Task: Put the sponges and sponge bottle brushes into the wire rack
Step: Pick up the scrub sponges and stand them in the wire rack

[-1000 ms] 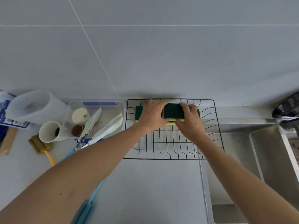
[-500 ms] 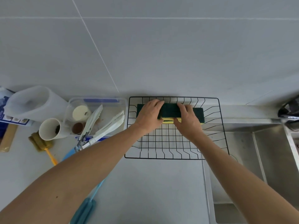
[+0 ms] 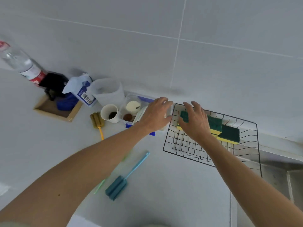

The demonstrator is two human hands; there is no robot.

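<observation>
Nearest me, the blue bottle brush (image 3: 122, 181) lies on the counter (image 3: 172, 194), not yet racked. Farther off, my right hand (image 3: 196, 121) hovers spread, fingers apart, over the green sponges (image 3: 228, 134) already lying in the wire rack (image 3: 250, 149). My left hand (image 3: 155, 114) reaches toward the clear tub (image 3: 146, 99); I cannot tell whether it grips anything. The yellow brush (image 3: 97, 122) waits beside a paper cup (image 3: 110, 113), crowded by clutter.
</observation>
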